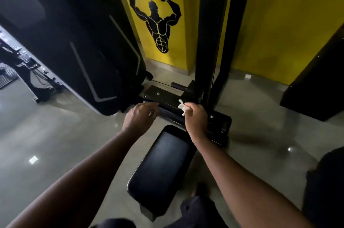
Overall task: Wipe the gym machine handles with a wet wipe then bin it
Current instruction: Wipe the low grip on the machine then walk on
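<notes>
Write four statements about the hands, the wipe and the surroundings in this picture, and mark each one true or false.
1. The right hand holds a crumpled white wipe. True.
2. The left hand holds a spray bottle. False: it holds nothing, and its fingers are stretched forward.
3. The wall behind the machine is yellow. True.
4. The padded seat is red. False: it is black.

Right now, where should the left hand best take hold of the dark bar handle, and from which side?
Probably the bare stretch of the bar handle between left hand and right hand, from above: it lies low, its top uncovered.
</notes>
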